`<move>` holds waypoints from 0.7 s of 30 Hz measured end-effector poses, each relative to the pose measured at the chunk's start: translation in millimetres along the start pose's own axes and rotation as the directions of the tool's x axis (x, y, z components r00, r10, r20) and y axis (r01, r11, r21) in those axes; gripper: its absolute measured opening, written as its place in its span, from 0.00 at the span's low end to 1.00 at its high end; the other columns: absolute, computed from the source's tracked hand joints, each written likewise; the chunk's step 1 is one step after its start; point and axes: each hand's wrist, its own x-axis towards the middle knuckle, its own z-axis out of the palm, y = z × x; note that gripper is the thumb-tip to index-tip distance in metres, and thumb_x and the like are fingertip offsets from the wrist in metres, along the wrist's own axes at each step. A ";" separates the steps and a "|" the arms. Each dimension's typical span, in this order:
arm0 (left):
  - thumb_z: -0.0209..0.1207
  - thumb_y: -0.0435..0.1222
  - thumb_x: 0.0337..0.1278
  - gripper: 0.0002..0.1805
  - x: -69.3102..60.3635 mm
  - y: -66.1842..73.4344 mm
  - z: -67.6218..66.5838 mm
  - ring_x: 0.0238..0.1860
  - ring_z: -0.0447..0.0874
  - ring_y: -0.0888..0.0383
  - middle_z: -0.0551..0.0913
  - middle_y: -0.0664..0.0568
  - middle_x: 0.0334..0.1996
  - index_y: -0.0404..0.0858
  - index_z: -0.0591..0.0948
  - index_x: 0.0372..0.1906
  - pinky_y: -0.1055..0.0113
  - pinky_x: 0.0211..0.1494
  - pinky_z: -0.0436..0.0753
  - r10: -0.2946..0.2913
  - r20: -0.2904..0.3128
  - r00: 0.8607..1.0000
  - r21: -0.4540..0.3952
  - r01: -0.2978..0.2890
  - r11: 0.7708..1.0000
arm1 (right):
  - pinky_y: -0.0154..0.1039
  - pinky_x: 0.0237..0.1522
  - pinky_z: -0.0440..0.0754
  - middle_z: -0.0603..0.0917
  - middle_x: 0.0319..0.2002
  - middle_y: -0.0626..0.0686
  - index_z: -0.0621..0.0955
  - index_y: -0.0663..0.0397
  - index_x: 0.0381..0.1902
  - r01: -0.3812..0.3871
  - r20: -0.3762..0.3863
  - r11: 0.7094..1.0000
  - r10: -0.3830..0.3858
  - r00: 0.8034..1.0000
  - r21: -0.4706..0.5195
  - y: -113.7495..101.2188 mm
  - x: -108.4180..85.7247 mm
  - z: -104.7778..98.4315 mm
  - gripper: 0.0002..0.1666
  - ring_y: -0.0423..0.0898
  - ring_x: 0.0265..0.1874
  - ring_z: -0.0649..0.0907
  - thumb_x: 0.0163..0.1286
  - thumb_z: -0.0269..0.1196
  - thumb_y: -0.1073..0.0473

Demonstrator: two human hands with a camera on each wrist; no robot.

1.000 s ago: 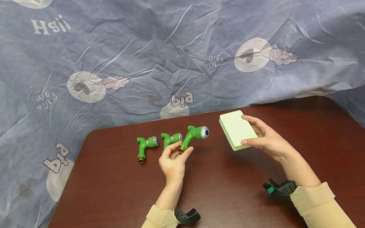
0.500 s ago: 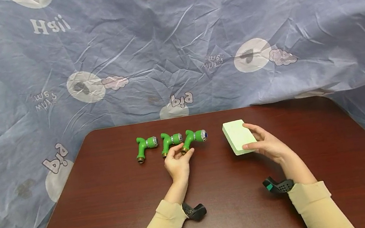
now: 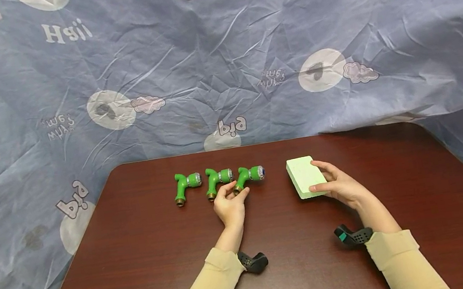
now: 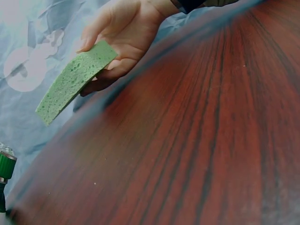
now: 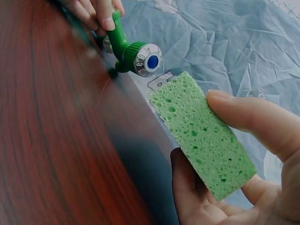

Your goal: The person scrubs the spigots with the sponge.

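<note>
My left hand [image 3: 230, 208] pinches the brass threaded end of a green tap [image 3: 246, 177], the rightmost of three in a row. In the right wrist view that tap [image 5: 124, 49] shows a silver knob with a blue centre, turned toward the camera. A second green tap [image 3: 216, 181] stands just left of my fingers, and a third tap [image 3: 185, 187] lies farther left. On the right, my right hand [image 3: 345, 187] grips a light green sponge [image 3: 306, 176] by its right side, thumb on one face. The sponge [image 4: 75, 79] appears tilted above the table in the left wrist view.
A dark reddish-brown wooden table [image 3: 294, 255] lies under both hands. Behind its far edge hangs a wrinkled blue-grey cloth [image 3: 219, 65] with cartoon prints. Each wrist wears a black band, such as the left wristband [image 3: 253, 262].
My left hand has lowered the tap and shifted slightly right, bringing it beside the middle tap, which now shows more fully. My right hand has lowered the sponge a little.
</note>
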 end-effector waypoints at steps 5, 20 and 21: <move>0.73 0.23 0.28 0.20 0.2 1.1 1.1 0.27 0.83 0.58 0.85 0.45 0.29 0.32 0.85 0.37 0.75 0.26 0.80 -0.007 0.007 1.000 0.087 0.006 0.996 | 0.37 0.42 0.79 0.71 0.53 0.52 0.46 0.55 0.74 -0.015 -0.002 1.000 0.015 1.000 -0.003 4.1 0.8 -1.8 0.54 0.42 0.40 0.81 0.59 0.66 0.69; 0.76 0.30 0.28 0.25 1.9 2.8 -4.7 0.34 0.86 0.55 0.86 0.46 0.36 0.33 0.85 0.42 0.66 0.33 0.84 -0.070 0.142 0.987 0.228 0.036 0.973 | 0.35 0.46 0.77 0.75 0.55 0.65 0.53 0.56 0.72 0.017 -0.064 0.967 -0.034 0.997 -0.253 4.8 -0.2 0.3 0.54 0.42 0.43 0.81 0.55 0.71 0.60; 0.76 0.30 0.29 0.26 2.0 2.8 -5.6 0.35 0.86 0.55 0.86 0.46 0.37 0.32 0.84 0.44 0.66 0.34 0.84 -0.077 0.153 0.985 0.229 0.041 0.973 | 0.36 0.47 0.76 0.74 0.56 0.65 0.53 0.55 0.72 0.019 -0.069 0.961 -0.039 0.997 -0.274 4.9 -0.1 0.6 0.54 0.43 0.43 0.81 0.55 0.71 0.59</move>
